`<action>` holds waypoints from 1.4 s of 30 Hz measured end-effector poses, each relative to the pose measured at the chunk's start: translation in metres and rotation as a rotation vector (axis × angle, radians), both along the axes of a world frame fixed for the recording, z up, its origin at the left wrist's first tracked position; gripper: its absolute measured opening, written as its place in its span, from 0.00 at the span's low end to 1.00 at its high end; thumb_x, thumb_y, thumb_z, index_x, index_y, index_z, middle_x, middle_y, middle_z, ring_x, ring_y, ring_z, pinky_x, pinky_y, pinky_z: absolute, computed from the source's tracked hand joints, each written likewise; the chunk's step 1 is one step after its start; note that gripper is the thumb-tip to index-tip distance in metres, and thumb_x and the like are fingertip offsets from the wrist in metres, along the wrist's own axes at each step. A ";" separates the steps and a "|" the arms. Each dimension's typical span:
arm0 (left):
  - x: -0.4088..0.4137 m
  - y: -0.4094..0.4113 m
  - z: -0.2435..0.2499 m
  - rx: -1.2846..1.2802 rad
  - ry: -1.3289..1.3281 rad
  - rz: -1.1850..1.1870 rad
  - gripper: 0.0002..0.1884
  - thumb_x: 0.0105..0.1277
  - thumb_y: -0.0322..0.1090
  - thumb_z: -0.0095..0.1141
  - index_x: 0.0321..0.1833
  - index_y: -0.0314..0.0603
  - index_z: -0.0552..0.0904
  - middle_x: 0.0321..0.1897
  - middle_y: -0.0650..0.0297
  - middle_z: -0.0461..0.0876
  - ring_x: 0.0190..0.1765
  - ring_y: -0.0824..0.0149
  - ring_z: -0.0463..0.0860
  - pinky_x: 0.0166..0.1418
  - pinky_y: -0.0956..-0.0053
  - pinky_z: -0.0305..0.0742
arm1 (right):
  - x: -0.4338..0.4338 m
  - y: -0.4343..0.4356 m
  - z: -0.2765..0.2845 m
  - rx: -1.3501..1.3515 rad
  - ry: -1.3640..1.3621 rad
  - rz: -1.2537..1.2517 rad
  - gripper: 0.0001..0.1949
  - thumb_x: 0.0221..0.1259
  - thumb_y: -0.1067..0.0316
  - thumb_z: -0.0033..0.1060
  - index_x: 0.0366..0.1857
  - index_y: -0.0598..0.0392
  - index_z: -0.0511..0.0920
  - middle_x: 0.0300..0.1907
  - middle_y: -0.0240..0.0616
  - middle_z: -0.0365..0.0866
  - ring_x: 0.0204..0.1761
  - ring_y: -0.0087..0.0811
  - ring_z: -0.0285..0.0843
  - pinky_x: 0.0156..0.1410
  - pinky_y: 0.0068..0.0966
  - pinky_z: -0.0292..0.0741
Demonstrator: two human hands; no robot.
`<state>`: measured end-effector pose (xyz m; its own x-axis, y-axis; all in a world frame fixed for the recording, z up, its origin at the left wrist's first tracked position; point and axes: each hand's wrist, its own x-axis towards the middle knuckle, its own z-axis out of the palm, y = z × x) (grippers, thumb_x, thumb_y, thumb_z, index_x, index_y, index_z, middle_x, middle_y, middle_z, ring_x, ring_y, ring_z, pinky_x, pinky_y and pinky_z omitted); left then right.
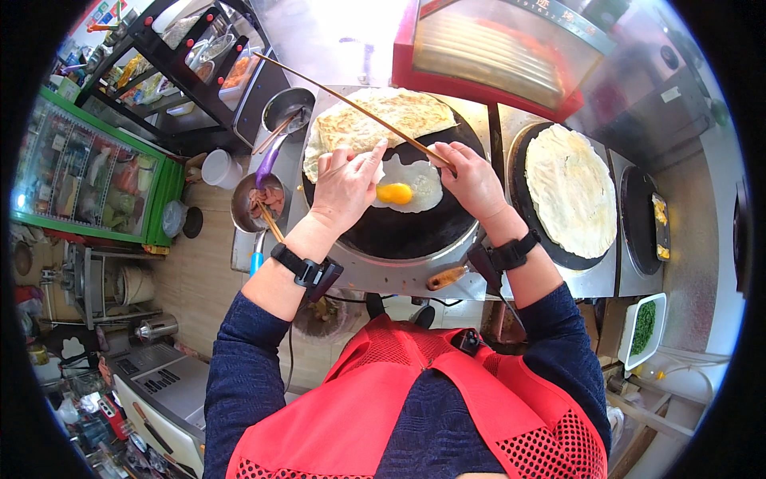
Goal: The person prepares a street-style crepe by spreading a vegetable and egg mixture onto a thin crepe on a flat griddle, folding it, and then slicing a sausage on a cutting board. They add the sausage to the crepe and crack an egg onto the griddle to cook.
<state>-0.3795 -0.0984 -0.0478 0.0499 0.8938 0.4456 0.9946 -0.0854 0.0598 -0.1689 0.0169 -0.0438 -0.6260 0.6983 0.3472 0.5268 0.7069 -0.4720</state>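
Observation:
My right hand [470,179] grips the lower end of a long thin wooden stick [341,100], which slants up and left across a folded browned flatbread [413,114]. That flatbread lies on the far part of a round black griddle [395,239]. A raw egg [419,185] with an unbroken yolk is spread on the griddle between my hands. Above the griddle's left side is my left hand [344,188], index finger extended and other fingers curled. Something small and white shows beside its fingers, partly hidden; I cannot tell what it is.
A pale flatbread [571,194] covers a second griddle on the right. Two small pans, one with sliced meat [269,203] and chopsticks, stand at left. A wooden-handled tool [447,278] lies at the front edge. Behind is a red-framed glass case [491,60].

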 end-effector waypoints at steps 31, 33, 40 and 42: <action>-0.001 -0.022 0.012 0.011 -0.148 0.027 0.37 0.50 0.33 0.64 0.69 0.53 0.72 0.39 0.71 0.84 0.50 0.64 0.72 0.57 0.65 0.61 | 0.021 -0.010 0.023 -0.001 0.238 -0.004 0.17 0.54 0.77 0.63 0.50 0.56 0.81 0.45 0.45 0.84 0.40 0.41 0.85 0.46 0.27 0.80; 0.000 -0.028 0.007 0.031 -0.224 0.025 0.36 0.51 0.33 0.64 0.68 0.52 0.73 0.39 0.71 0.84 0.49 0.63 0.72 0.55 0.65 0.62 | 0.021 -0.023 0.035 -0.068 0.227 -0.012 0.16 0.55 0.76 0.63 0.50 0.56 0.81 0.44 0.44 0.84 0.39 0.38 0.84 0.44 0.25 0.80; 0.013 -0.054 -0.039 -0.078 -0.316 0.086 0.34 0.52 0.33 0.64 0.66 0.49 0.74 0.35 0.72 0.83 0.47 0.63 0.71 0.54 0.65 0.63 | 0.037 -0.058 -0.020 -0.169 0.144 0.089 0.15 0.55 0.77 0.61 0.48 0.58 0.80 0.40 0.43 0.83 0.38 0.39 0.83 0.43 0.27 0.79; 0.015 -0.058 -0.051 -0.137 -0.304 0.085 0.36 0.50 0.33 0.64 0.67 0.49 0.73 0.38 0.73 0.82 0.48 0.63 0.71 0.55 0.65 0.63 | 0.041 -0.064 -0.040 -0.204 0.087 0.109 0.17 0.52 0.78 0.59 0.49 0.59 0.80 0.42 0.45 0.82 0.43 0.46 0.82 0.48 0.31 0.79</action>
